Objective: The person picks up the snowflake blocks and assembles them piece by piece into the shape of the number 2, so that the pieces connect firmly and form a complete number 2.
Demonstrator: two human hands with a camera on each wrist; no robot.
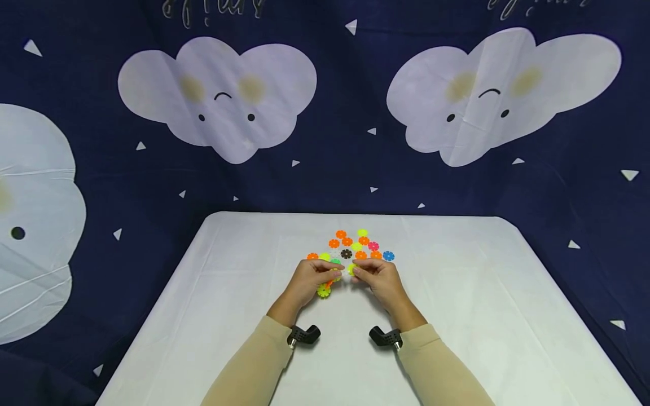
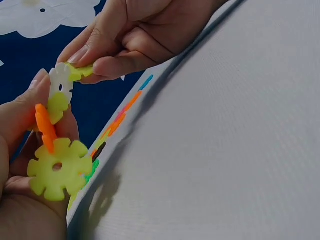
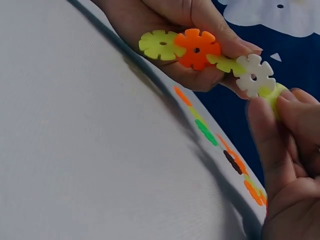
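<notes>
Flower-disc chain: four notched plastic discs joined in a row [image 3: 209,46]; it is between the two hands, near the middle of the head view; from its loose end go a yellow disc [image 3: 162,52], an orange disc [image 3: 196,40], another yellow disc [image 3: 227,63] and a white disc [image 3: 249,85]
Next yellow disc: it meets the edge of the white disc [image 3: 276,100]; I cannot tell how far in it goes
Left hand: thumb and fingers pinch the chain near the white disc [image 1: 307,279]; the orange disc and the end yellow disc stick out free
Right hand: thumb and finger tips are clamped on the next yellow disc [image 1: 381,280]
Loose discs: a bunch lies on the table just past the hands, in the middle of the head view; orange ones [image 1: 341,234], yellow ones [image 1: 362,232], a black one [image 1: 346,250], a pink one [image 1: 373,243], a blue one [image 1: 388,259] at the right end; a green one [image 1: 335,261] is near the left hand
Table: white top, filling the bottom of the head view [image 1: 472,304]
Sleeves: tan, at bottom left [image 1: 249,366] and bottom right [image 1: 447,366]; a black wrist camera sits by each cuff [image 1: 304,335]
Back cloth: dark blue [image 1: 350,113], with white clouds [image 1: 218,62] and small white triangles [image 1: 351,26]
</notes>
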